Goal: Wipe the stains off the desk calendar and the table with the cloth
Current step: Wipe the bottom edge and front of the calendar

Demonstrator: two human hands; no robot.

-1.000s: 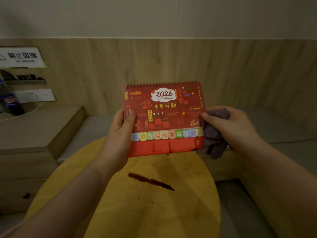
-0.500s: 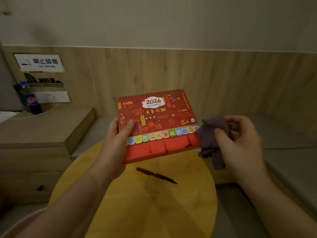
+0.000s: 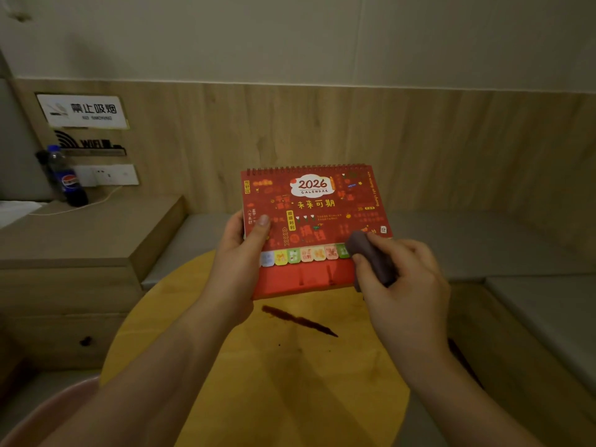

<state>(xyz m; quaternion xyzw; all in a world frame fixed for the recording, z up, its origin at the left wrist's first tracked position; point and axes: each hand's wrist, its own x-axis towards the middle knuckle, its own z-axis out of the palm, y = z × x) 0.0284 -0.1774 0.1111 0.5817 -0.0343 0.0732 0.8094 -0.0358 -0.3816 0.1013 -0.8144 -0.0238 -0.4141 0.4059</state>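
A red 2026 desk calendar (image 3: pixel 316 221) is held up above the round yellow table (image 3: pixel 290 382). My left hand (image 3: pixel 238 262) grips its left edge, thumb on the front. My right hand (image 3: pixel 403 285) holds a bunched dark purple cloth (image 3: pixel 371 256) against the calendar's lower right corner, over the coloured tabs. Dark drip marks (image 3: pixel 329 274) run down the calendar's red bottom strip. A long dark streak (image 3: pixel 298 321) lies on the table under the calendar, with small specks near it.
A wooden side cabinet (image 3: pixel 80 240) stands at the left with a cola bottle (image 3: pixel 66 177) and a white cable on it. Wall signs and a socket hang above it. A grey cushioned bench (image 3: pixel 500 246) runs behind and right of the table.
My right hand has moved left with the cloth, from beside the calendar onto its lower right corner. The calendar stays in my left hand, now tilted less.
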